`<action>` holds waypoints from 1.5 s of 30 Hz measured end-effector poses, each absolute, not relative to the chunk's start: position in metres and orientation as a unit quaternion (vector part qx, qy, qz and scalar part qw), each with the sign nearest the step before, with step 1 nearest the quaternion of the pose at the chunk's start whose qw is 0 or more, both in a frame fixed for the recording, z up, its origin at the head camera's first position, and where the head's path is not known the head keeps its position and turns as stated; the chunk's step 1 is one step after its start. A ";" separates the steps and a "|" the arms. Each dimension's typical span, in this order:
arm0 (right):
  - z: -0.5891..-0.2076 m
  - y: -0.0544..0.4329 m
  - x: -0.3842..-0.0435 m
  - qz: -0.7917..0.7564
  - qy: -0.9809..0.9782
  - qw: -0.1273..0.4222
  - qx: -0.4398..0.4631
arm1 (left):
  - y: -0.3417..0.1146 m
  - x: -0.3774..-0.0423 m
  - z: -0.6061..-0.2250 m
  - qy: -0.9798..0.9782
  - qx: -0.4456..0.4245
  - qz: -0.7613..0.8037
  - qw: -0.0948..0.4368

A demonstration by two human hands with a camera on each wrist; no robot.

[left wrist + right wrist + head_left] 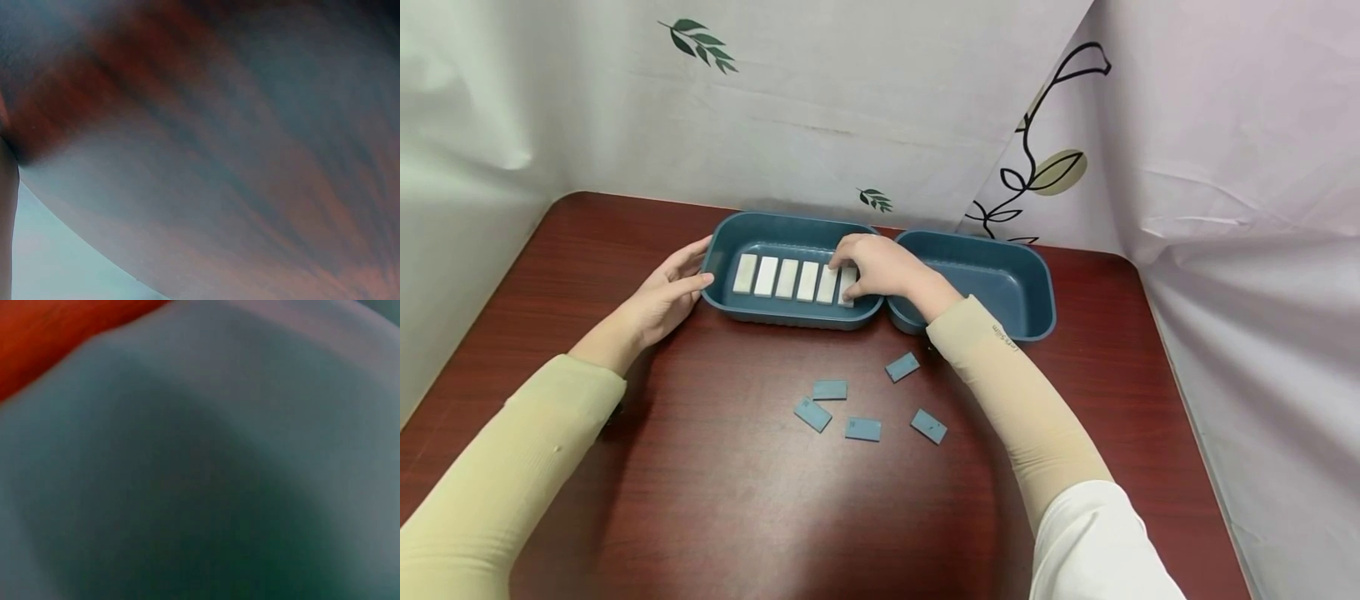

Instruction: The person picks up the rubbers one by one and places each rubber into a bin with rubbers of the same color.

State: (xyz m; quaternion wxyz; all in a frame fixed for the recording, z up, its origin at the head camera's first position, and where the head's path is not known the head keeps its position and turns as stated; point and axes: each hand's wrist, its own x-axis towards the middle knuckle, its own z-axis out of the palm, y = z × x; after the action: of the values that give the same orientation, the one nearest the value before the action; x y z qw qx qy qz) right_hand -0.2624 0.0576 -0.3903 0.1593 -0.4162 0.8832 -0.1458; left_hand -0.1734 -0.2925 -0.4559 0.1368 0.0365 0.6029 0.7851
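Inside the left blue bin (786, 315), several white rectangular tiles (786, 278) lie in a side-by-side row. My right hand (880, 265) reaches into this bin and pinches the rightmost white tile (847, 275) between thumb and fingers, covering part of it. At the bin's left end, my left hand (666, 292) touches the rim with its thumb and fingers spread apart. Both wrist views are blurred close-ups that show neither hand's hold.
A second blue bin (1048, 308) stands against the first, on its right; my right forearm crosses its front left corner. Several flat blue tiles (862, 429) are scattered on the dark red table (715, 467) in front. White curtains (820, 108) hang behind and at the sides.
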 end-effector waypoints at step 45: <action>-0.360 0.291 -0.215 -0.467 0.874 -0.035 -0.132 | -0.293 -0.171 -0.457 0.617 0.026 0.775 0.135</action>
State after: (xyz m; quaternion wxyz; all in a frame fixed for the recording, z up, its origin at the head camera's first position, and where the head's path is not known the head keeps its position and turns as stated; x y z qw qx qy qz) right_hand -0.2154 0.2912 -0.3598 -0.0354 -0.1318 0.8735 -0.4672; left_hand -0.1711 -0.2927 -0.4566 0.1345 0.0264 0.6170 0.7750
